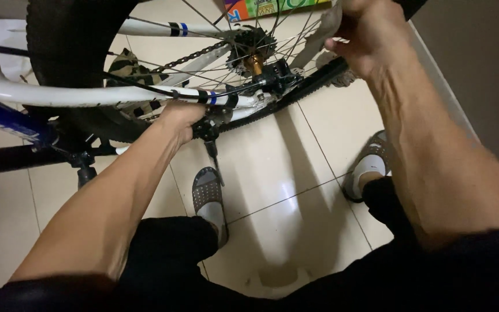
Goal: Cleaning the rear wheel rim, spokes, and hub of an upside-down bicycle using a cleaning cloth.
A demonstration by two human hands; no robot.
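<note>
Overhead: bicycle rear wheel (82, 63), upturned, hands at either side of its hub.
Frame stay (88, 95) runs nine-to-three; left hand (179, 118) clenched around it, nearest the rear sprocket cluster (248, 41) at one o'clock. Right hand (365, 34) at two o'clock, pinching a grey rag (323, 34). Kickstand (212, 151) and slippered feet (209, 193) at six.

Home interior, glossy cream floor tiles (272, 167), slippers (206, 193), plain wall (480, 52)

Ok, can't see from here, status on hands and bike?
Left hand gripping white frame tube. Right hand holding pale cloth by rear wheel. Kickstand down.
</note>
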